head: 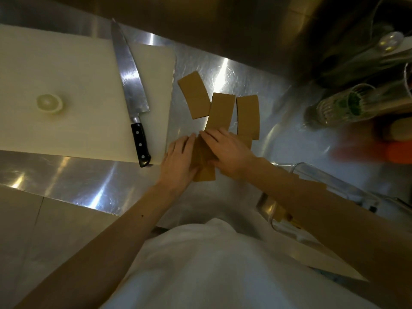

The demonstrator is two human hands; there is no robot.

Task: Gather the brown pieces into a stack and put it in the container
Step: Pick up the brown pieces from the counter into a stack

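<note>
Brown pieces point(204, 162): gathering in hand, several pressed flat under left grip point(178, 157) and right grip point(227, 150), fingers straight; loose pieces point(223, 110) just beyond both grips probably need drawing in next.

Two bare arms come in from the lower corners of the frame, the left forearm point(111, 230) and the right forearm point(312, 201), and meet at its centre. The left hand point(178, 160) lies palm down, fingers straight. The right hand point(228, 152) lies flat just beside it, their fingertips almost touching.
</note>
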